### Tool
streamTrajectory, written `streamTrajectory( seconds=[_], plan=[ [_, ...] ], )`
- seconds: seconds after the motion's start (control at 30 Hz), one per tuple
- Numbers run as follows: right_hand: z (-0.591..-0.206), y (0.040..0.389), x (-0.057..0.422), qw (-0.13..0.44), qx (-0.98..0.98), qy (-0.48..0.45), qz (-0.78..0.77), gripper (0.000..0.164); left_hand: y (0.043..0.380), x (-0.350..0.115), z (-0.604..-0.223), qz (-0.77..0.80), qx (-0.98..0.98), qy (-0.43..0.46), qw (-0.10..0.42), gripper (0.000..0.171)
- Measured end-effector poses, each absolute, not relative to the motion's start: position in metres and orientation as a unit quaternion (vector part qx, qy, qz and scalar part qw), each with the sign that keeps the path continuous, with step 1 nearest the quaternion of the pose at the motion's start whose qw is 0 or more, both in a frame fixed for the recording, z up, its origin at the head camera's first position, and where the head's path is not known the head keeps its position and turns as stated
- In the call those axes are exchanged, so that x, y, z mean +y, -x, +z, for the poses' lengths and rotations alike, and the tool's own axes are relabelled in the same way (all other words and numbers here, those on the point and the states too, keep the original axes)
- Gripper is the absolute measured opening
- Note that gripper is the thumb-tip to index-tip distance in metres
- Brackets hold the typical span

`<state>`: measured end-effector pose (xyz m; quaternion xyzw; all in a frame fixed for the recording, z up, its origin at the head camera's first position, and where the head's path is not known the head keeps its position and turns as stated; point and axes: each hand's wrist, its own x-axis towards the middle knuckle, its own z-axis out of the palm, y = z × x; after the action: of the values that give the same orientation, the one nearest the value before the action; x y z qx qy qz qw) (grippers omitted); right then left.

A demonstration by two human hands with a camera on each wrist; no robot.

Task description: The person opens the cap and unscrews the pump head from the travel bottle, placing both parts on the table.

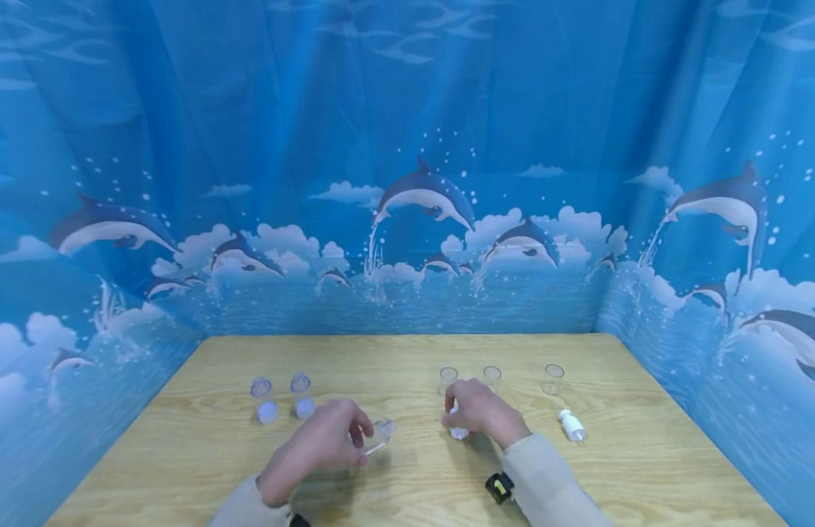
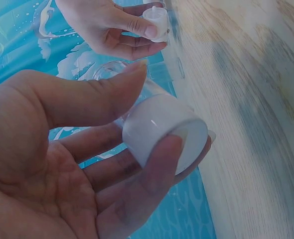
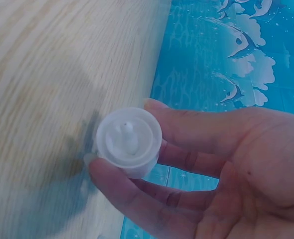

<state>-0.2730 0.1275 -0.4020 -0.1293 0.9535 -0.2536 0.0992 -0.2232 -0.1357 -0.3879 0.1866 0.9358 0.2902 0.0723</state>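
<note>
My left hand [image 1: 331, 437] grips a small clear bottle [image 1: 383, 432] with a white end cap [image 2: 152, 127]. The bottle is tilted above the table; thumb and fingers lie round it, with one fingertip at the rim of the cap. My right hand [image 1: 479, 407] pinches a small white cylindrical pump part [image 3: 129, 139] between thumb and fingers. Its round open end, with a short stem inside, faces the right wrist camera. Whether it touches the table cannot be told. Just behind the right hand stand two clear cups, a left one [image 1: 448, 375] and a right one [image 1: 491, 375].
Two clear bottles with white bottoms, one [image 1: 265, 401] beside the other [image 1: 302, 397], stand on the left of the wooden table [image 1: 381, 359]. On the right are a third clear cup [image 1: 552, 380] and a white pump part [image 1: 571, 425] lying down. A dolphin-print curtain [image 1: 407, 110] surrounds the table.
</note>
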Motion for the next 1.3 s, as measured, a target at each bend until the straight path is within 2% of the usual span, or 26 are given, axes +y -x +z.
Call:
streamTrajectory(
  seconds=[1.3],
  plan=[
    [-0.4079, 0.2729, 0.1196, 0.092, 0.959, 0.127, -0.234, 0.011, 0.2234, -0.1365, -0.3841, 0.279, 0.94, -0.181, 0.078, 0.034]
  ],
)
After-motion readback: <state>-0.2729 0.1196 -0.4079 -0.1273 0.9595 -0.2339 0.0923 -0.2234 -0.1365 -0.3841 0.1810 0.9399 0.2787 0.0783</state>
